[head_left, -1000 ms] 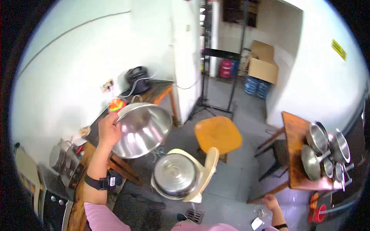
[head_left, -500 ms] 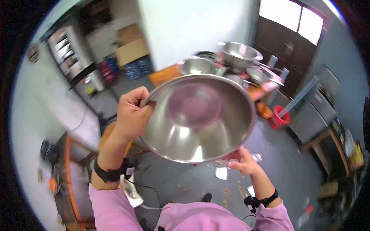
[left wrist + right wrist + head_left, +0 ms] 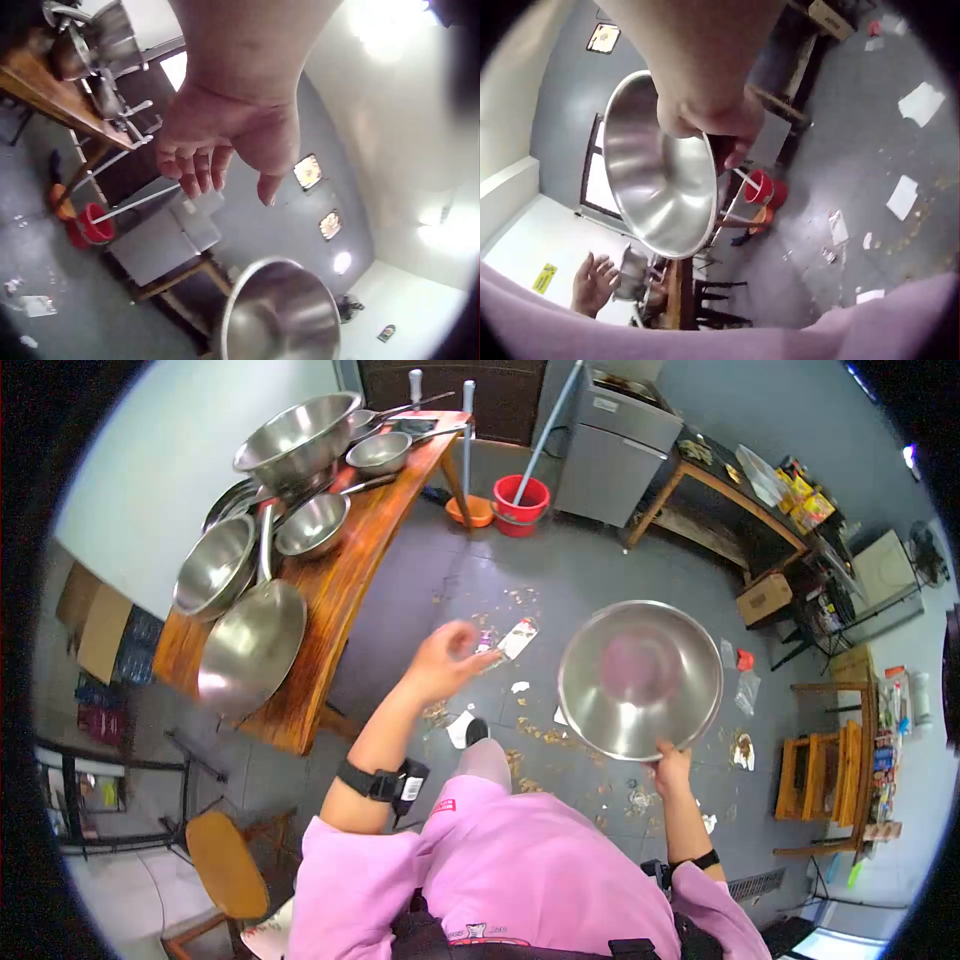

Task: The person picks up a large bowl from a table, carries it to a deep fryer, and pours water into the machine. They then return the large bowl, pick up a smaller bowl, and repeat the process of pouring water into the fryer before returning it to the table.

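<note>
A large, shiny steel mixing bowl (image 3: 640, 680) hangs over the floor on my right side, its hollow facing up toward me. My right hand (image 3: 672, 768) grips its near rim, thumb inside the bowl and fingers behind the wall, as the bowl's edge (image 3: 660, 247) in the right wrist view shows. My left hand (image 3: 445, 660) holds nothing and is in the air in front of me, well apart from the bowl. In the left wrist view the left hand's fingers (image 3: 196, 169) hang loosely bent, with the bowl beyond them.
A wooden table (image 3: 350, 600) at left bears several steel pots, with a wok (image 3: 255, 650) near its edge. Behind are a red bucket (image 3: 520, 505) and an orange basin (image 3: 470, 512). Paper scraps and crumbs litter the floor. A wooden stool (image 3: 228, 865) stands lower left.
The left hand first held the bowl alone; then the right hand came to its rim. Now the left has let go and the right carries the bowl rightward. The head view has turned right.
</note>
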A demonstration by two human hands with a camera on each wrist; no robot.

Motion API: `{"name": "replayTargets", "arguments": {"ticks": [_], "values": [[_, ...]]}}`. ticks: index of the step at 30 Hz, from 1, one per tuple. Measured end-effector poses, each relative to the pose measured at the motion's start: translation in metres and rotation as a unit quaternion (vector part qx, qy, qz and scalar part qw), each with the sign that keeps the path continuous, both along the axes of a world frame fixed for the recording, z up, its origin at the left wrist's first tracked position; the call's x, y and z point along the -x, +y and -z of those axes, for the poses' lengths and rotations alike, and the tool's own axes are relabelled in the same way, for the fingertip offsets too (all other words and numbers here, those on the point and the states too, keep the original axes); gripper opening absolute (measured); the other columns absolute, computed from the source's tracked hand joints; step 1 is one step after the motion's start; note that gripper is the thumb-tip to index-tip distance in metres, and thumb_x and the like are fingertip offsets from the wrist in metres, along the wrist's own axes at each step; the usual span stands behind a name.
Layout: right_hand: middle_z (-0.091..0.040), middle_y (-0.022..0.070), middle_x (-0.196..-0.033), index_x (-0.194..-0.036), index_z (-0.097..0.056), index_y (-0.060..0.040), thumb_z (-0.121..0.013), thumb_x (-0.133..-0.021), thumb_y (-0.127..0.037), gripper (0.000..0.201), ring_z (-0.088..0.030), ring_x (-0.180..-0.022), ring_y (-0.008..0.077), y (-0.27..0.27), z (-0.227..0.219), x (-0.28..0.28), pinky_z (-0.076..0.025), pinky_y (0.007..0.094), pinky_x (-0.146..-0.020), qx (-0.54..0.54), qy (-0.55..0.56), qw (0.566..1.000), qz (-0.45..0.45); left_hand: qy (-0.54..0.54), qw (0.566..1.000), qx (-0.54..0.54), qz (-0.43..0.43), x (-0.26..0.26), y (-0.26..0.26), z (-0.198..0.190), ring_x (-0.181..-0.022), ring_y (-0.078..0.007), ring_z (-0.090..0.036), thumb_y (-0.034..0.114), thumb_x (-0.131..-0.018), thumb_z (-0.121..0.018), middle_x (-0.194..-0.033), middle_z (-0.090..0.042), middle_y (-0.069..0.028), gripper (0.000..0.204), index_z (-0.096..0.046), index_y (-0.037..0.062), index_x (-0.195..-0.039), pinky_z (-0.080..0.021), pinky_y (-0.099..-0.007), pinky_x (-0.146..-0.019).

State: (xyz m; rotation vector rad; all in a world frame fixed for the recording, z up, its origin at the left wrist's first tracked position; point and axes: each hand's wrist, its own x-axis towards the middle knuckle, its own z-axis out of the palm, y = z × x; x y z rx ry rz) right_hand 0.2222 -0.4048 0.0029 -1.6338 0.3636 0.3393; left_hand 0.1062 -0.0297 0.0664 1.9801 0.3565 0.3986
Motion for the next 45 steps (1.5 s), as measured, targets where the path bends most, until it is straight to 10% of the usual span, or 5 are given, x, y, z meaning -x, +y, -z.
{"name": "replayTargets", "arguments": {"ticks": [13, 17, 27, 32, 45], "values": [[-0.052, 0.0111, -0.072, -0.086, -0.048, -0.0033, -0.046, -0.079, -0.013, 0.012, -0.053, -0.055, 0.0251, -0.159, 0.157, -0.094, -0.042, 0.0386, -0.038, -0.001, 0.189, 0.976, 0.111, 0.393, 0.891, 0.192, -0.123, 0.042, 0.131, 0.261, -0.048, -0.0127, -0.049, 0.027, -0.073, -0.063, -0.058, -0.054, -0.0052, 0.026, -0.055, 0.0019, -0.074, -0.041, -0.0286, -0.046], [-0.053, 0.0122, -0.069, -0.083, -0.05, -0.0034, -0.047, -0.079, -0.019, 0.017, -0.052, -0.053, 0.0251, -0.218, 0.182, -0.095, -0.043, 0.0407, -0.042, 0.19, 0.364, 0.864, 0.291, 0.514, 0.805, 0.251, -0.158, 0.02, 0.166, 0.311, -0.047, -0.0166, -0.051, 0.027, -0.072, -0.065, -0.059, -0.055, -0.0096, 0.034, -0.055, -0.0053, -0.077, -0.041, -0.032, -0.044], [-0.055, 0.0148, -0.069, -0.084, -0.052, -0.003, -0.04, -0.08, -0.018, 0.019, -0.055, -0.053, 0.0269, -0.142, 0.151, -0.142, -0.044, 0.0401, -0.04, 0.128, 0.302, 0.907, 0.264, 0.459, 0.854, 0.171, -0.174, -0.175, 0.194, 0.244, -0.057, -0.0211, -0.055, 0.024, -0.071, -0.063, -0.074, -0.058, -0.0132, 0.034, -0.054, -0.0038, -0.088, -0.045, -0.0337, -0.051], [-0.056, 0.0156, -0.075, -0.089, -0.051, 0.0004, -0.04, -0.08, -0.017, 0.022, -0.057, -0.056, 0.028, -0.107, 0.18, -0.244, -0.047, 0.0412, -0.044, 0.115, 0.283, 0.934, 0.184, 0.439, 0.88, 0.159, -0.088, -0.261, 0.236, 0.324, -0.057, -0.0192, -0.055, 0.025, -0.071, -0.064, -0.073, -0.058, -0.0116, 0.034, -0.055, -0.0032, -0.086, -0.045, -0.0327, -0.05], [-0.055, 0.0162, -0.07, -0.096, -0.046, 0.0078, -0.053, -0.069, -0.004, 0.03, -0.056, -0.055, 0.0276, -0.008, 0.004, -0.528, -0.047, 0.038, -0.042, 0.259, 0.148, 0.954, -0.011, 0.415, 0.909, -0.02, -0.029, -0.498, 0.255, 0.219, -0.075, -0.0247, -0.058, 0.029, -0.069, -0.062, -0.085, -0.06, -0.0151, 0.036, -0.059, -0.0016, -0.089, -0.045, -0.0348, -0.068]]}}
